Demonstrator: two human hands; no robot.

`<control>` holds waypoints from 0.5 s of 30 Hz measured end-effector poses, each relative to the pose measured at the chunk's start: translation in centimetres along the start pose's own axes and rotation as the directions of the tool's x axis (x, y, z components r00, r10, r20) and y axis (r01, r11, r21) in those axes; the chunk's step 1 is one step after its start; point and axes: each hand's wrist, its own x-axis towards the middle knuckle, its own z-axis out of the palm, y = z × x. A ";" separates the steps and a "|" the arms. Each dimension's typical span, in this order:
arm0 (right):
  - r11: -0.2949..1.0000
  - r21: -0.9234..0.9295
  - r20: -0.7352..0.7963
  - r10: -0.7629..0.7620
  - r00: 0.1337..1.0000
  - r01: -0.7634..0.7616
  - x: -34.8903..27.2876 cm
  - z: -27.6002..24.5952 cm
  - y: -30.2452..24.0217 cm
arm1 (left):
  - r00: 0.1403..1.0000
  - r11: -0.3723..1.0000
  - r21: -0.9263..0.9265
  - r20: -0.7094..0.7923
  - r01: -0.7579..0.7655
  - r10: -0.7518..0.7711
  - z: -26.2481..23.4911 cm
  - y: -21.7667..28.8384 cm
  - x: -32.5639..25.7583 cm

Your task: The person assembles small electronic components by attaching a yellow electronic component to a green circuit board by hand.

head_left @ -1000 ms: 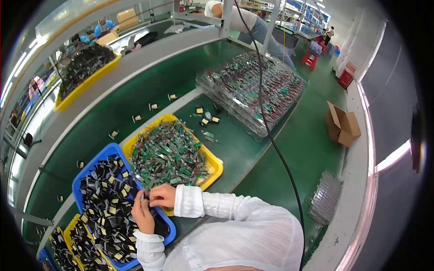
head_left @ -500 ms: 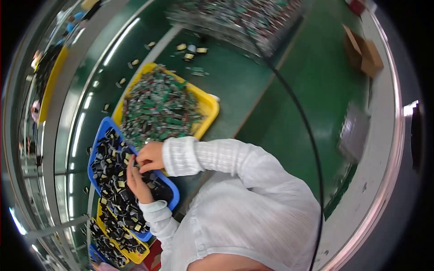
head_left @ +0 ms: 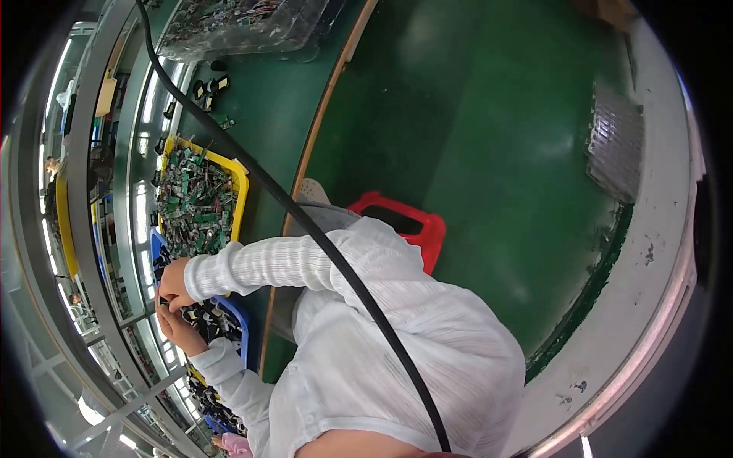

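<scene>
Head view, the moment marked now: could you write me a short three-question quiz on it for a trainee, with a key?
1. Multiple choice: what colour is the circuit-board tray?
A) red
B) yellow
C) white

2. True or false: in this view, the black cable passes in front of the white right sleeve.

3. Short answer: are the left hand and right hand far apart or close together?

Key:
1. B.
2. True.
3. Close together, with their fingers at about the same spot; anything between them is too small to tell.
</scene>
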 end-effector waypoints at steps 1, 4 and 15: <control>1.000 -0.013 -0.003 0.024 1.000 -0.024 -0.3 -0.3 -0.7 | 1.000 1.000 -0.014 -0.026 -0.002 0.001 0.1 0.5 -0.2; 0.989 0.074 -0.001 0.125 0.992 -0.125 -1.5 -1.2 -2.7 | 0.998 0.999 0.030 -0.055 -0.030 0.032 0.6 1.8 -0.9; 0.924 0.345 -0.208 0.244 0.947 -0.163 -5.8 -2.6 -3.4 | 0.992 0.985 -0.131 0.073 0.108 -0.099 2.2 3.1 -1.6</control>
